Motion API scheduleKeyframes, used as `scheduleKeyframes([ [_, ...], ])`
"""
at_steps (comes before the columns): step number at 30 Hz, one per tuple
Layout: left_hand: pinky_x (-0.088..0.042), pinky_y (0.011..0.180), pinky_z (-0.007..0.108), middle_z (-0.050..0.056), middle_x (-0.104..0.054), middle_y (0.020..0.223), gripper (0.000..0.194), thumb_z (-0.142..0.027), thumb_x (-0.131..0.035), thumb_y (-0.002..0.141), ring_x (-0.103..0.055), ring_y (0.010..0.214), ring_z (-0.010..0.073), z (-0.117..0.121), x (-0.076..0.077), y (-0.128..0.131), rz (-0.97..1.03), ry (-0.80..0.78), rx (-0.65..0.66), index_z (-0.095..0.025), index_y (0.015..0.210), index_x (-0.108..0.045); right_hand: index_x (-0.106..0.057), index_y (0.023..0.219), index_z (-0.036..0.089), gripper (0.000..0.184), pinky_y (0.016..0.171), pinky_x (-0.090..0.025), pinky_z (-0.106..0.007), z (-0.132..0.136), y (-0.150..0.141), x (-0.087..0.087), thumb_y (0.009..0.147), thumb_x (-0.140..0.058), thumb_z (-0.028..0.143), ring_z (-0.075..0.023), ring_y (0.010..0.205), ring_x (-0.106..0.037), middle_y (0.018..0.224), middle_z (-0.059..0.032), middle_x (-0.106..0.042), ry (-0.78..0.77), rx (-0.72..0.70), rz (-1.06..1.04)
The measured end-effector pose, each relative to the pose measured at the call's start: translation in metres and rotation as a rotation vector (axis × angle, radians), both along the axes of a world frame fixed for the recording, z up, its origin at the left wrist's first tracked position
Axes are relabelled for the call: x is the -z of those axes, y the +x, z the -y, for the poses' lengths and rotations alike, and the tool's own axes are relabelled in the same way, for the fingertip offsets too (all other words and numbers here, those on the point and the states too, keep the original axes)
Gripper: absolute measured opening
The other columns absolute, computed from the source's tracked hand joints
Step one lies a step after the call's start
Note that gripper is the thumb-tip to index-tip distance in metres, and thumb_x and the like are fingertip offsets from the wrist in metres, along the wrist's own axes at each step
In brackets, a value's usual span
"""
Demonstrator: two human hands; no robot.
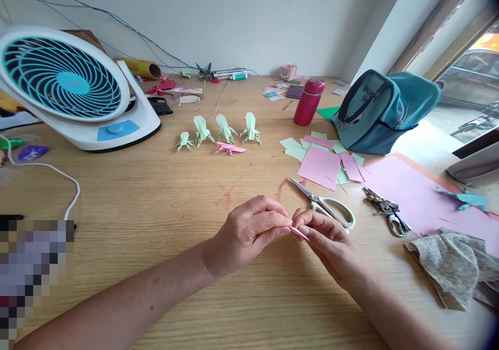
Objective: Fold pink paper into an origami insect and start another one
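Observation:
Between my two hands is a small folded piece of pink paper (300, 233). My left hand (255, 230) pinches its left end, fingers pressed together. From the other side my right hand (325, 238) grips it between thumb and fingers. Most of the paper is hidden by the fingertips. Just behind my right hand lies a pair of white-handled scissors (327, 204), blades pointing away to the left. Farther back stand several pale green folded-paper insects (225, 128), with a pink folded-paper insect (230, 148) in front of them.
Pink and green paper sheets (319, 165) lie behind the scissors. Keys (388, 212), a crumpled cloth (448, 267) and a large pink sheet (405, 184) are at right. A red thermos (309, 102) and teal bag (374, 113) stand behind. A white fan (117, 124) occupies the left.

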State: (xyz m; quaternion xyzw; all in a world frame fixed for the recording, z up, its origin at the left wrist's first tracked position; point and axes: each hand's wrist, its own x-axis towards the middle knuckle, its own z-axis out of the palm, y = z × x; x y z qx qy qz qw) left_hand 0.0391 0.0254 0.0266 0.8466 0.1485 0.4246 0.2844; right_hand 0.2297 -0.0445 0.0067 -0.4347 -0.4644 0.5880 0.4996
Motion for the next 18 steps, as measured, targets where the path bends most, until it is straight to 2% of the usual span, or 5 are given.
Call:
scheduleKeyframes([
  [6,-0.053,0.078,0.026,0.007,-0.067,0.092,0.013,-0.015,-0.057,0.093,-0.064,0.086,0.0150,-0.004,-0.002,-0.003,-0.051,0.164,-0.008,-0.018,0.098,-0.069,-0.065,0.076,0.021,0.030,0.069,-0.039,-0.029,-0.001,0.003,-0.004,0.092,-0.061,0.045,-0.0159,0.072,-0.046,0.074,-0.0015,-0.053,-0.009,-0.067,0.034],
  [10,-0.053,0.077,0.027,0.008,-0.068,0.091,0.017,-0.013,-0.053,0.094,-0.064,0.085,0.0161,-0.004,-0.002,-0.003,-0.108,0.274,-0.014,-0.018,0.097,-0.068,-0.065,0.074,0.021,0.030,0.060,-0.037,-0.027,-0.003,0.001,-0.009,0.080,-0.073,0.049,-0.0144,0.066,-0.044,0.069,-0.0001,-0.052,-0.058,-0.067,0.092],
  [13,-0.052,0.075,0.027,0.008,-0.068,0.090,0.016,-0.012,-0.053,0.094,-0.063,0.083,0.0162,-0.003,-0.002,-0.002,-0.135,0.293,-0.002,-0.018,0.095,-0.068,-0.063,0.070,0.020,0.033,0.056,-0.036,-0.025,-0.005,0.000,-0.013,0.072,-0.079,0.049,-0.0131,0.062,-0.042,0.067,0.0010,-0.052,-0.089,-0.039,0.114],
  [18,-0.051,0.073,0.028,0.009,-0.069,0.088,0.015,-0.012,-0.054,0.094,-0.062,0.079,0.0156,-0.003,-0.003,-0.001,-0.153,0.266,0.015,-0.016,0.096,-0.068,-0.064,0.074,0.020,0.033,0.061,-0.039,-0.026,-0.003,0.002,-0.015,0.072,-0.080,0.049,-0.0131,0.063,-0.048,0.067,0.0009,-0.056,-0.141,-0.055,0.087],
])
